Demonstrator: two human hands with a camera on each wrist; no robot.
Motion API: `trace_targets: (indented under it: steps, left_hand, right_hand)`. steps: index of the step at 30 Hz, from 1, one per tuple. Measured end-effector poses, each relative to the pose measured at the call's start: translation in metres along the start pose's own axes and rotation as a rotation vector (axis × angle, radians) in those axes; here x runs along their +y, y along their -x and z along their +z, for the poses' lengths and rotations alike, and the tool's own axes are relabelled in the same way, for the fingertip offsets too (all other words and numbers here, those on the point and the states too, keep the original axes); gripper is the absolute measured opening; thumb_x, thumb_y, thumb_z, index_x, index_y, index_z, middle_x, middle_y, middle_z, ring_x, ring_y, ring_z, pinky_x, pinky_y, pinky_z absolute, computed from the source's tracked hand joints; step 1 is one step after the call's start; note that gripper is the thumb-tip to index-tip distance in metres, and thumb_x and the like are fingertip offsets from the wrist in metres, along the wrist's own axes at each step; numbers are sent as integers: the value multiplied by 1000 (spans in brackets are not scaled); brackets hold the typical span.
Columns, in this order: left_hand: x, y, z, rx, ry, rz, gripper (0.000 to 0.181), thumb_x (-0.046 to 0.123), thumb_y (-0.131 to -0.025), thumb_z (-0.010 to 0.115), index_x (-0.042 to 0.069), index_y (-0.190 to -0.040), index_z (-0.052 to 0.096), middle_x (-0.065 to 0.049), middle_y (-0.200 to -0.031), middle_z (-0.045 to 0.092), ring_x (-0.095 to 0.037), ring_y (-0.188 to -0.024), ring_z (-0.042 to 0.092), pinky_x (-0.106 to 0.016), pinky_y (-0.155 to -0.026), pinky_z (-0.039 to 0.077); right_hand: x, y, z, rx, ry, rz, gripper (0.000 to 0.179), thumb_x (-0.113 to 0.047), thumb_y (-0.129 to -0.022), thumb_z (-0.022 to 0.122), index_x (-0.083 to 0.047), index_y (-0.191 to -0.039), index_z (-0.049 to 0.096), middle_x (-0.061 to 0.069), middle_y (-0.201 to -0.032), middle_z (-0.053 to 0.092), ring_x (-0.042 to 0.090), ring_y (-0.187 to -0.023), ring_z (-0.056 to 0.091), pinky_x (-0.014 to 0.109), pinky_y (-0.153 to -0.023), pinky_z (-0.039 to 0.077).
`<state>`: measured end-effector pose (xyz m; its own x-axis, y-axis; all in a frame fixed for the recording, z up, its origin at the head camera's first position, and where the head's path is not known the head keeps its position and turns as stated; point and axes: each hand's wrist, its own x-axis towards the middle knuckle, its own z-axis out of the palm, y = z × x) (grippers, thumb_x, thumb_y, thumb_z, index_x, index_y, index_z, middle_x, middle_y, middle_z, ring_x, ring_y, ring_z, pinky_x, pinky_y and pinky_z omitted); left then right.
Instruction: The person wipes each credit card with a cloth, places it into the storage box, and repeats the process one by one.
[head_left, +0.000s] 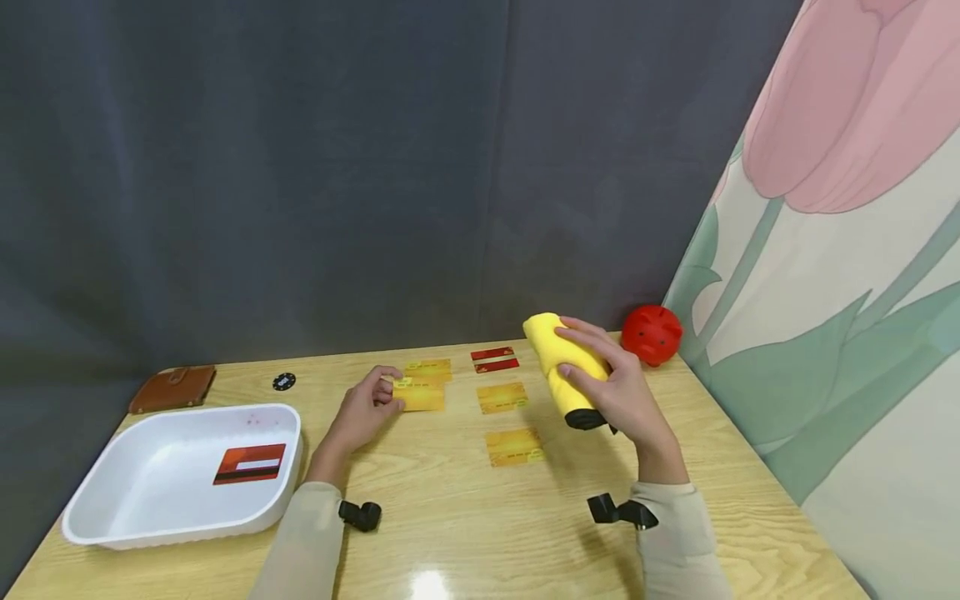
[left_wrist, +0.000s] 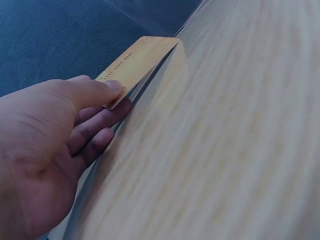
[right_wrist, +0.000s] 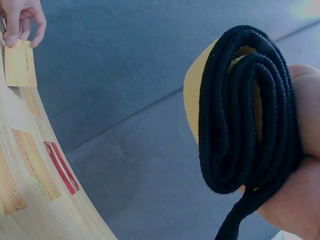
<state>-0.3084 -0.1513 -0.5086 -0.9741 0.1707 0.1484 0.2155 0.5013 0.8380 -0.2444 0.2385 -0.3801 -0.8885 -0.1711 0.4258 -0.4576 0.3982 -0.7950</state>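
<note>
My left hand [head_left: 366, 410] pinches a gold card [head_left: 420, 394] by its left end, thumb on top, as the left wrist view shows up close. Behind that card another gold card [head_left: 429, 368] lies on the table, partly covered in the head view. In my right hand [head_left: 621, 392] is a rolled yellow cloth [head_left: 562, 358], gripped between thumb and fingers above the table. Its black-edged end [right_wrist: 245, 110] faces the right wrist camera, with a black strap hanging from it. Two more gold cards [head_left: 502, 397] [head_left: 514, 447] lie between the hands, one nearer me than the other.
A red card with a pale stripe [head_left: 495, 360] lies behind the gold cards. At left, a white tray [head_left: 183, 533] holds a red card [head_left: 250, 463]. Behind it are a brown wallet [head_left: 174, 389] and a black chip [head_left: 283, 382]. A red piggy bank [head_left: 652, 335] stands at the back right.
</note>
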Motion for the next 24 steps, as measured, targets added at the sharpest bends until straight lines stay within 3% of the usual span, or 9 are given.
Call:
trace_targets:
  steps: [5, 10, 17, 24]
  left_hand:
    - [6, 4, 1, -15, 97, 35, 37, 4, -96, 70, 18, -129, 61, -15, -112, 65, -16, -82, 66, -24, -74, 55]
    - [17, 14, -2, 50, 156, 48, 35, 4, -95, 73, 16, -127, 64, -16, -112, 66, -24, -90, 74, -25, -71, 59]
    - [40, 36, -4, 183, 246, 1, 35, 16, -89, 83, 17, -120, 69, -13, -104, 73, -11, -88, 76, -20, -73, 60]
    - [55, 52, -3, 172, 329, 1, 37, 16, -86, 86, 14, -120, 70, -15, -102, 73, -5, -87, 75, -19, -76, 61]
  right_hand:
    - [0, 1, 1, -14, 14, 4, 47, -14, -96, 74, -25, -141, 65, -4, -156, 52, 10, -130, 51, 17, -89, 53]
    - [-2, -1, 3, -22, 7, -11, 47, -14, -96, 74, -26, -140, 65, -5, -156, 51, 12, -132, 51, 18, -90, 53]
    - [-10, -2, 9, -53, -12, -17, 48, -13, -95, 75, -28, -140, 66, -7, -157, 50, 16, -129, 52, 21, -89, 53]
    - [-18, 0, 22, -102, -60, -51, 48, -11, -95, 74, -27, -139, 66, -7, -157, 50, 16, -130, 52, 22, -89, 56]
